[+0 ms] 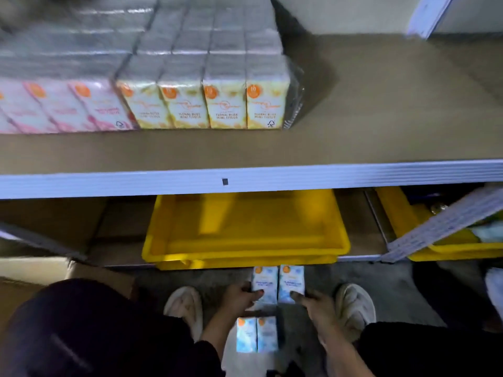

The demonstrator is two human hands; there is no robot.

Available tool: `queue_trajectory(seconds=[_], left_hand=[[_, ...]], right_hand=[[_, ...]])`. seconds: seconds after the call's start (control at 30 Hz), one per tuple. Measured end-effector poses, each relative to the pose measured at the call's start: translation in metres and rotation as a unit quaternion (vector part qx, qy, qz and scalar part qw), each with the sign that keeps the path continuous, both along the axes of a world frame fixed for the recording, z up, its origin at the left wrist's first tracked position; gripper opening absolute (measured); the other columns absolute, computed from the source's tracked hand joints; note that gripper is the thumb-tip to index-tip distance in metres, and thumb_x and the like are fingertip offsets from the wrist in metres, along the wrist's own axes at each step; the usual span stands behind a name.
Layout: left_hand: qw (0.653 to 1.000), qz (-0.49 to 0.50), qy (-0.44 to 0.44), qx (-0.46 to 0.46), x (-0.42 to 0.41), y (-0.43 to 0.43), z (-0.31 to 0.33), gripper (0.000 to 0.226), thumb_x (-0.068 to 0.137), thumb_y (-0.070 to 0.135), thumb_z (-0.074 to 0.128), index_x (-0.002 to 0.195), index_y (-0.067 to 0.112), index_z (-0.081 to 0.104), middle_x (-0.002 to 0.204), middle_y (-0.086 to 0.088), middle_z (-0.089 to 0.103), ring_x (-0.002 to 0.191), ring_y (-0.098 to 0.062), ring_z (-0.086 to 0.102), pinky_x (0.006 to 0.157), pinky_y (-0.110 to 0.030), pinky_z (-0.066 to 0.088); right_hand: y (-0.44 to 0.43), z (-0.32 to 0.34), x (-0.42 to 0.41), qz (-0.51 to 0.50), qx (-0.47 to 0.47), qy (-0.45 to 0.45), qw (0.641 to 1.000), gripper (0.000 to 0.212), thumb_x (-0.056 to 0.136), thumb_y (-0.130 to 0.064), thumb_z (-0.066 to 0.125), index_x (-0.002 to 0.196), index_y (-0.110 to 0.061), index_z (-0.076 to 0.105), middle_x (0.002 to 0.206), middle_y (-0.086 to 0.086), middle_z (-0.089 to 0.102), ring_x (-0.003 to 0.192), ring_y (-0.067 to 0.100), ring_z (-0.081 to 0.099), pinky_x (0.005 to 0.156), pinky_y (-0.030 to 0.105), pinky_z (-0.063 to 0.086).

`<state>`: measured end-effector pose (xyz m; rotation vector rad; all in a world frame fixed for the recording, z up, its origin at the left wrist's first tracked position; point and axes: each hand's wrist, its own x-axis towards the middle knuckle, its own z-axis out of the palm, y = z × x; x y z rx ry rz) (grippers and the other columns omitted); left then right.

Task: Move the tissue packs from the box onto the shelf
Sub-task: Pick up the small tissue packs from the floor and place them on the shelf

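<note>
Shelf's (381, 104) yellow packs (201, 104), left hand (239, 295), right hand (313, 302) holding blue packs (291, 280)

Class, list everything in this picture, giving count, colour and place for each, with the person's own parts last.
shelf: one, brown board, pale rail, across the upper half.
yellow tissue packs: four fronts, yellow, in a row on the shelf.
pink tissue packs: at least three, pink, left of the yellow ones.
held blue tissue packs: two, blue, side by side in the hands.
lower blue tissue packs: two, blue, between the forearms.
yellow crates: two, yellow, under the shelf.
cardboard box: one, brown, lower left.
shoes: two, off-white, on the floor.
left hand: one, grips the left held pack.
right hand: one, grips the right held pack.
</note>
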<state>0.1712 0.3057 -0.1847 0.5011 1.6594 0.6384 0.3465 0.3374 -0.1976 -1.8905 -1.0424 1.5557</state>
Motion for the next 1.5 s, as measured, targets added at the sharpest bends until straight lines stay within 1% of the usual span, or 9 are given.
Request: queue_trajectory(seconds=[0.13,0.3,0.43,0.53,0.7,0.77,1.0,1.17,1.5], left_hand=[[0.997,-0.078,0.004,0.014,0.022,0.002,0.022,0.016,0.087,-0.001,0.061,0.103,0.0,0.061,0.07,0.005,0.056,0.054,0.003,0.054,0.045,-0.006,0.044],[0.989,-0.107,0.042,0.094,0.031,0.011,0.076,0.014,0.079,0.007,0.073,0.076,0.013,0.061,0.079,-0.008,0.063,0.061,-0.01,0.056,0.062,-0.024,0.051],[0.97,-0.098,0.106,0.197,0.029,0.023,0.146,0.019,0.075,0.013,0.077,0.088,0.003,0.067,0.079,-0.007,0.067,0.057,-0.005,0.059,0.063,-0.027,0.057],[0.947,-0.087,0.14,0.277,0.034,0.035,0.208,0.027,0.077,0.016,0.076,0.097,-0.001,0.07,0.077,-0.004,0.066,0.052,-0.002,0.059,0.057,-0.018,0.052],[0.908,-0.055,0.199,0.365,0.051,0.067,0.279,0.03,0.081,0.015,0.071,0.104,-0.003,0.068,0.096,-0.02,0.07,0.075,-0.022,0.058,0.065,-0.028,0.049],[0.894,-0.064,0.246,0.368,0.057,0.085,0.29,0.027,0.083,0.018,0.069,0.1,-0.003,0.069,0.099,-0.022,0.072,0.078,-0.026,0.061,0.059,-0.023,0.039],[0.882,-0.117,0.368,0.269,0.066,0.129,0.289,0.04,0.088,0.023,0.063,0.118,-0.002,0.058,0.123,-0.019,0.063,0.111,-0.032,0.061,0.091,-0.037,0.05],[0.802,-0.16,0.476,0.322,0.064,0.123,0.288,0.036,0.093,0.019,0.054,0.127,0.008,0.053,0.134,-0.012,0.05,0.119,-0.028,0.054,0.096,-0.034,0.046],[0.752,-0.327,0.467,0.332,0.062,0.146,0.277,0.036,0.095,0.017,0.048,0.129,0.008,0.054,0.14,-0.01,0.049,0.124,-0.029,0.049,0.104,-0.036,0.04]], right_hand=[[-0.007,0.029,0.024,-0.006,0.034,0.0,0.999,0.004,0.076,0.004,0.069,0.079,0.002,0.068,0.03,-0.014,0.056,0.04,-0.001,0.053,0.038,0.006,0.036],[-0.004,0.085,0.042,-0.043,0.078,0.021,0.996,0.004,0.071,0.001,0.073,0.07,-0.003,0.073,0.057,-0.004,0.073,0.075,0.028,0.064,0.077,0.04,0.05],[0.01,0.159,0.049,-0.018,0.172,0.035,0.984,0.011,0.074,0.002,0.07,0.08,-0.006,0.067,0.065,-0.001,0.069,0.064,0.017,0.058,0.058,0.018,0.049],[0.026,0.21,0.056,-0.015,0.244,0.021,0.969,0.034,0.073,-0.004,0.073,0.105,0.001,0.064,0.084,0.009,0.067,0.079,0.024,0.063,0.07,0.026,0.051],[0.071,0.266,0.057,-0.004,0.319,0.001,0.948,0.022,0.077,-0.007,0.07,0.099,-0.009,0.068,0.043,-0.017,0.062,0.045,-0.006,0.057,0.047,0.004,0.043],[0.094,0.279,0.054,-0.005,0.324,-0.029,0.946,0.024,0.076,-0.01,0.071,0.098,-0.001,0.07,0.055,-0.009,0.06,0.049,0.002,0.051,0.052,0.017,0.04],[0.136,0.292,0.041,0.079,0.302,-0.217,0.925,0.031,0.082,-0.023,0.067,0.095,0.004,0.069,0.087,0.02,0.07,0.073,0.025,0.057,0.055,0.029,0.035],[0.138,0.296,0.044,0.115,0.36,-0.29,0.879,0.045,0.083,-0.027,0.066,0.119,-0.002,0.057,0.119,0.017,0.064,0.107,0.031,0.059,0.091,0.037,0.047],[0.157,0.3,0.038,0.369,0.357,-0.37,0.774,0.043,0.089,-0.019,0.056,0.131,-0.012,0.049,0.141,0.001,0.042,0.127,0.02,0.042,0.105,0.025,0.031]])
